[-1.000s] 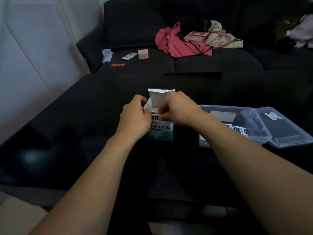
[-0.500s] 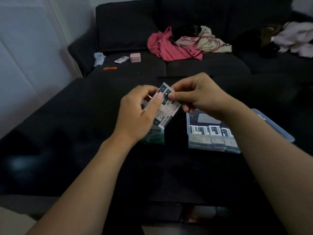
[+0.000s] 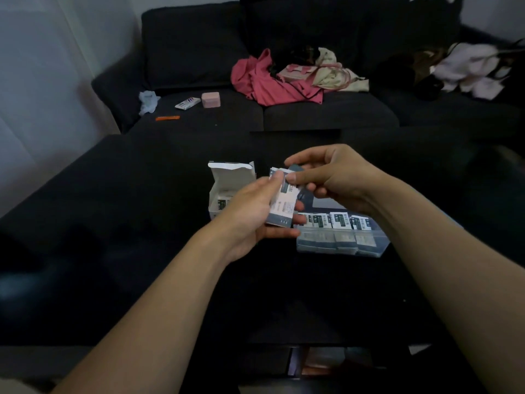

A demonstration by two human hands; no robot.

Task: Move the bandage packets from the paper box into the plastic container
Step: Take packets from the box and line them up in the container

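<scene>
Two hands up over the dark bench (image 3: 142, 251); left hand (image 3: 250, 211) is curled around a small stack of bandage packets (image 3: 282, 203), right hand (image 3: 332, 177) pinching the top edge of that stack; paper box (image 3: 227, 186) sits open just left of them; plastic container (image 3: 341, 237) on the right already holds a row of packets.

One paper box (image 3: 230, 185) (open), one container (image 3: 369, 245)
</scene>
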